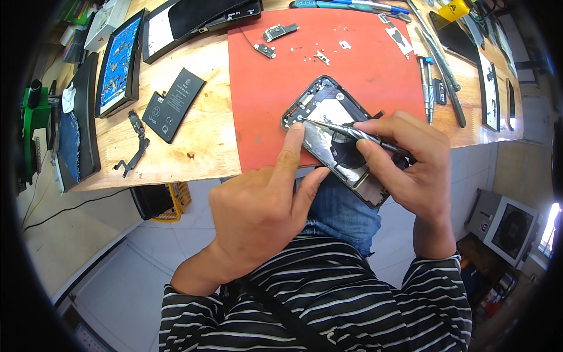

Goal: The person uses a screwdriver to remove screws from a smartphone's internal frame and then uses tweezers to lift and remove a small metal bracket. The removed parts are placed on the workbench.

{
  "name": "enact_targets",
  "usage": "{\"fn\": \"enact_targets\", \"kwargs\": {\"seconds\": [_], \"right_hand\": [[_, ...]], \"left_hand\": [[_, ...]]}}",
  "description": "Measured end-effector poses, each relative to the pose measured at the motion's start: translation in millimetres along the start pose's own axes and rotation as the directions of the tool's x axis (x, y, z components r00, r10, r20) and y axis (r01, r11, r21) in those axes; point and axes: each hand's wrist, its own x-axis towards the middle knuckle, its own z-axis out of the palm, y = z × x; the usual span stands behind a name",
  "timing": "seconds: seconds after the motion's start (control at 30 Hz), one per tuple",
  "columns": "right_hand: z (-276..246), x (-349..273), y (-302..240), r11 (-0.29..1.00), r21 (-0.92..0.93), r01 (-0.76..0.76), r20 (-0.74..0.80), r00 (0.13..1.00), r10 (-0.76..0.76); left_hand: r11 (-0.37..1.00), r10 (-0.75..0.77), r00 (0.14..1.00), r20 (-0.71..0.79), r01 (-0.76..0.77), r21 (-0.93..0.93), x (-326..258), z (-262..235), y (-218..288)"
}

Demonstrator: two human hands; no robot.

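Observation:
An opened phone housing (324, 111) lies tilted on the red mat, its lower end reaching past the table's front edge. Bare metal, small parts and a round black coil area show inside it. My left hand (258, 205) presses a straight index fingertip on the housing's upper left corner, with the thumb at its lower left side; the other fingers are curled. Between thumb and fingers of my right hand (413, 158) is a slim precision screwdriver (335, 127) with a twisted silver handle. Its tip points at the housing's corner, right beside my left fingertip.
The red mat (264, 88) bears tiny screws and small phone parts (280, 31). Left of it lie a black battery (174, 105) and a flex cable (136, 146). A parts tray (120, 64) stands farther left. More screwdrivers (429, 88) and tweezers (434, 47) lie right.

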Motion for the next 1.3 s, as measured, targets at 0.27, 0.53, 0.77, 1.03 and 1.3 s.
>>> {"fn": "enact_targets", "kwargs": {"seconds": [0.27, 0.53, 0.77, 1.03, 1.3], "right_hand": [[2.0, 4.1, 2.0, 0.999, 0.052, 0.004, -0.014, 1.0, -0.004], [1.5, 8.8, 3.5, 0.997, 0.059, 0.052, 0.006, 0.999, -0.053], [2.8, 10.7, 2.1, 0.996, 0.077, 0.054, 0.006, 0.999, -0.054], [4.7, 11.0, 0.9, 0.996, 0.086, 0.028, 0.01, 1.0, -0.029], [1.7, 12.2, -3.8, 0.998, 0.055, -0.036, 0.055, 0.998, 0.033]], "left_hand": [[0.996, -0.008, 0.994, 0.112, -0.003, 0.094, 1.8, 0.4, 15.1], [0.984, 0.032, 0.997, 0.065, -0.043, 0.175, -0.2, 11.6, 22.0], [0.992, -0.029, 0.99, 0.14, 0.011, 0.129, 0.8, 1.9, 23.5], [0.999, -0.037, 0.99, 0.139, 0.033, 0.029, 2.2, -7.0, 15.3], [0.997, -0.018, 0.985, 0.171, 0.005, 0.074, 1.1, -4.5, 17.2]]}}
